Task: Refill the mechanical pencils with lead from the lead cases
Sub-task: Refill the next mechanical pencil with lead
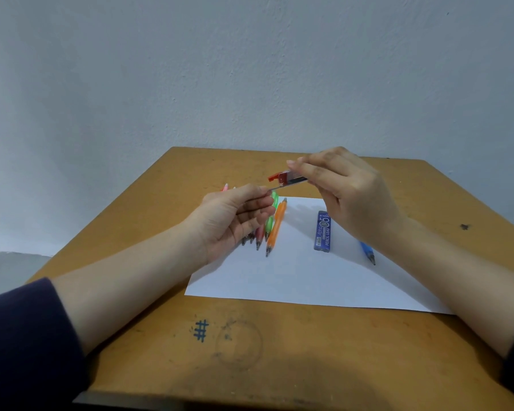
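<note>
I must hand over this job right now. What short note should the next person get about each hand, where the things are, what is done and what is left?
Left hand: pinches a thin lead at the mouth of the red case.
Right hand: holds the red case in the air, cap flipped open.
On the paper: blue case, orange pencil, green pencil, blue pencil by the right wrist; more pencils lie partly hidden under the left hand.
Done: red case opened. Which pencils are filled cannot be told.
Left: probably draw the lead out and load a pencil.
</note>
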